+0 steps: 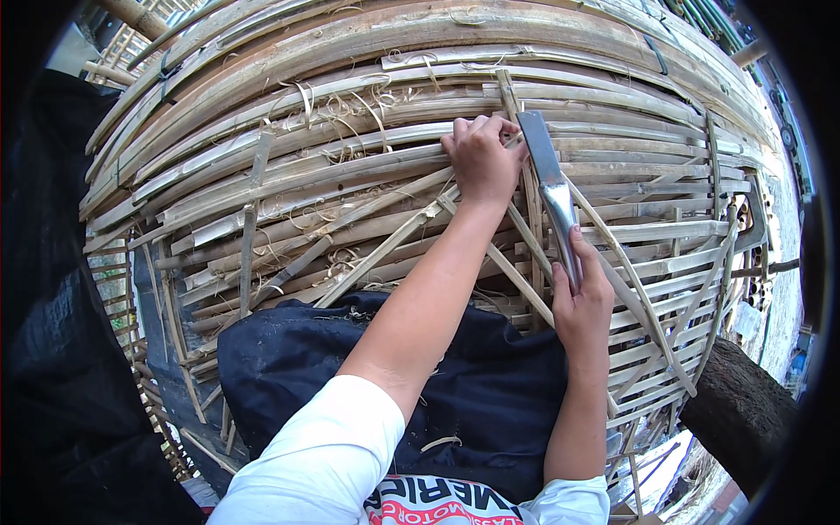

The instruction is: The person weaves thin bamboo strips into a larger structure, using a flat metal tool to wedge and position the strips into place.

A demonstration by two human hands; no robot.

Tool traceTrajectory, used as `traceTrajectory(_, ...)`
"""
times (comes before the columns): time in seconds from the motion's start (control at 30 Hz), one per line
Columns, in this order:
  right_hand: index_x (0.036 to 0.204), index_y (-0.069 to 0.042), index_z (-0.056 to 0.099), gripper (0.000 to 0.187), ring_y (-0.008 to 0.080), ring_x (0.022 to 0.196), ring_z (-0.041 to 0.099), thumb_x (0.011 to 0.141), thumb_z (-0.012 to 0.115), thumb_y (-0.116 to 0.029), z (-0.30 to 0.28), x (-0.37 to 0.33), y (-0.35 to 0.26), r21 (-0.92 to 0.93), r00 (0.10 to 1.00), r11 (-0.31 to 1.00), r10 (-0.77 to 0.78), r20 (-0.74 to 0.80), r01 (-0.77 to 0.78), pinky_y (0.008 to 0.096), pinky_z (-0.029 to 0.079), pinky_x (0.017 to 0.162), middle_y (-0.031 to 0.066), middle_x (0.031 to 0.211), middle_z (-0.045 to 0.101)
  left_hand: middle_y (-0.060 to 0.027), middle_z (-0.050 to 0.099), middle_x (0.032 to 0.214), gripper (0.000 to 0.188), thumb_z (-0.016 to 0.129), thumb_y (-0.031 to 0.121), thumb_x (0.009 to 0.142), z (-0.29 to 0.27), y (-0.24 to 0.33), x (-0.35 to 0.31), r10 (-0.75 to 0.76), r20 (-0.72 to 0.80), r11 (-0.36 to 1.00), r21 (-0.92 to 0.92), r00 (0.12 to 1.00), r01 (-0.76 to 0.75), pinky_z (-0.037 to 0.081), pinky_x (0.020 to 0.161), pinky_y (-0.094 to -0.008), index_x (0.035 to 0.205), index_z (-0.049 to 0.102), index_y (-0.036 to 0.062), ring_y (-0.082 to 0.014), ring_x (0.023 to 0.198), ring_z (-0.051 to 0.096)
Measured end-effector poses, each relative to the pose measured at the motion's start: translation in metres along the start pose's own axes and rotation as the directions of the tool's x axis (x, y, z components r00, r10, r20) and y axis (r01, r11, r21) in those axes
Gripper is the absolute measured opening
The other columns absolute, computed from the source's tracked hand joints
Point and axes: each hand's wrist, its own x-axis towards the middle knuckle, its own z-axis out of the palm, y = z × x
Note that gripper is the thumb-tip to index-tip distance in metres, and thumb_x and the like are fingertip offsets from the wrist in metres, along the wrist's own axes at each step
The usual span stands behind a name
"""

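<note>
My right hand (584,289) is closed round the lower end of the tubular metal handle of a cleaver with a straight, flat blade (540,147). The blade points away from me, beside the fingers of my left hand (486,162). That hand is closed in a pinch on a narrow bamboo strip (507,90), which stands roughly upright in view; its fingertips are partly hidden. Both hands are over a wide stack of split bamboo slats (385,179). Several loose strips (626,267) lie slanted across the slats around my hands.
Curled bamboo shavings (354,118) are scattered over the slats. Dark cloth (499,376) covers my lap. A thick brown log (739,411) is at the right, and a dark sheet (57,289) hangs at the left. Thicker bamboo lengths (437,35) lie along the far side.
</note>
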Motion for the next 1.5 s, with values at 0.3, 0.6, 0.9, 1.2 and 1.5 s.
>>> traceTrajectory(0.3, 0.141, -0.008, 0.055, 0.051, 0.0396, 0.120, 0.062, 0.091, 0.063, 0.000, -0.003, -0.001, 0.006, -0.009, 0.994, 0.998, 0.068, 0.081, -0.067, 0.0431, 0.050, 0.099, 0.0238, 0.130, 0.063, -0.0001, 0.069, 0.079, 0.021, 0.084, 0.029, 0.071, 0.002, -0.004, 0.000, 0.040, -0.012, 0.999, -0.030, 0.999, -0.041, 0.037, 0.088, -0.0423, 0.067, 0.072, 0.0129, -0.0236, 0.089, 0.060)
traceTrajectory(0.6, 0.141, -0.007, 0.054, 0.051, 0.0401, 0.119, 0.063, 0.092, 0.062, -0.001, -0.001, -0.004, 0.000, -0.046, 0.994, 0.997, 0.070, 0.084, -0.066, 0.0435, 0.051, 0.096, 0.0243, 0.132, 0.062, 0.0005, 0.069, 0.079, 0.020, 0.084, 0.029, 0.072, 0.001, -0.003, 0.001, 0.031, 0.002, 0.999, -0.039, 1.000, -0.031, 0.036, 0.087, -0.0425, 0.067, 0.072, 0.0138, -0.0230, 0.088, 0.061)
traceTrajectory(0.9, 0.137, -0.002, 0.052, 0.044, 0.0346, 0.123, 0.062, 0.094, 0.060, 0.000, -0.002, -0.011, 0.000, 0.090, 0.998, 0.994, 0.063, 0.022, -0.065, 0.0396, 0.049, 0.099, 0.0235, 0.134, 0.062, 0.0010, 0.068, 0.078, 0.021, 0.084, 0.030, 0.073, 0.000, 0.000, -0.001, 0.023, 0.042, 0.997, -0.076, 0.999, -0.020, 0.036, 0.087, -0.0425, 0.068, 0.072, 0.0134, -0.0225, 0.088, 0.060)
traceTrajectory(1.2, 0.133, -0.001, 0.055, 0.038, 0.0377, 0.123, 0.062, 0.095, 0.061, -0.001, 0.000, -0.002, -0.008, -0.028, 0.992, 0.994, 0.107, 0.069, -0.105, 0.0415, 0.048, 0.101, 0.0235, 0.133, 0.062, 0.0011, 0.068, 0.079, 0.017, 0.081, 0.025, 0.072, 0.001, -0.001, 0.001, 0.026, 0.029, 0.996, -0.085, 0.999, -0.023, 0.036, 0.088, -0.0430, 0.066, 0.071, 0.0134, -0.0226, 0.088, 0.061)
traceTrajectory(1.5, 0.131, -0.001, 0.054, 0.035, 0.0353, 0.112, 0.067, 0.096, 0.060, 0.000, -0.001, 0.004, -0.016, -0.194, 0.933, 0.947, 0.295, 0.208, -0.256, 0.0408, 0.050, 0.097, 0.0215, 0.129, 0.064, 0.0015, 0.069, 0.079, 0.018, 0.082, 0.025, 0.072, 0.004, -0.007, 0.001, 0.047, 0.002, 0.998, -0.051, 0.999, -0.046, 0.036, 0.089, -0.0429, 0.066, 0.071, 0.0132, -0.0226, 0.088, 0.061)
